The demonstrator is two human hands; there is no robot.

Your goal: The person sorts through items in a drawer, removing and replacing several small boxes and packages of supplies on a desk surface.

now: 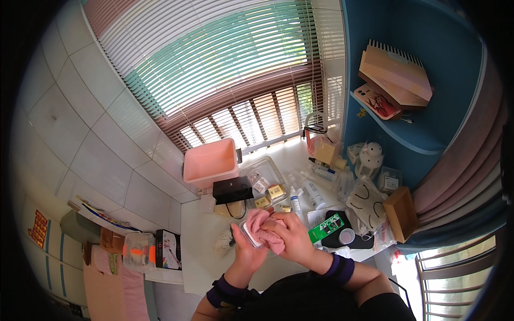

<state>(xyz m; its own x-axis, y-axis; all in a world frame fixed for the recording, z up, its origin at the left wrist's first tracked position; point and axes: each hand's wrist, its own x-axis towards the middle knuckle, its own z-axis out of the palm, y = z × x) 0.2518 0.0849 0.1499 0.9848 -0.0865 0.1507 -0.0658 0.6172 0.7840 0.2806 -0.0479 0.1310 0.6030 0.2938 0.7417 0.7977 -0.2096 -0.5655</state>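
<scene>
Both hands meet over the near part of the white table (200,252). My left hand (249,252) is held round a small clear-and-white container (249,236), palm up beneath it. A pink cloth (265,232) lies bunched over the container's right side, gripped by my right hand (291,238), whose fingers press it down. The cloth hides most of the container, so its full shape cannot be told. Left of the hands, on the table, is a pale, tangled bundle (223,243) with something dark at its edge.
Behind the hands stand a pink bin (211,162), a black box (232,190) and a clear tray (279,170). Bottles (313,194), a green box (327,228) and a bag of face masks (365,206) crowd the right side. An open cardboard box (400,214) sits at the right edge.
</scene>
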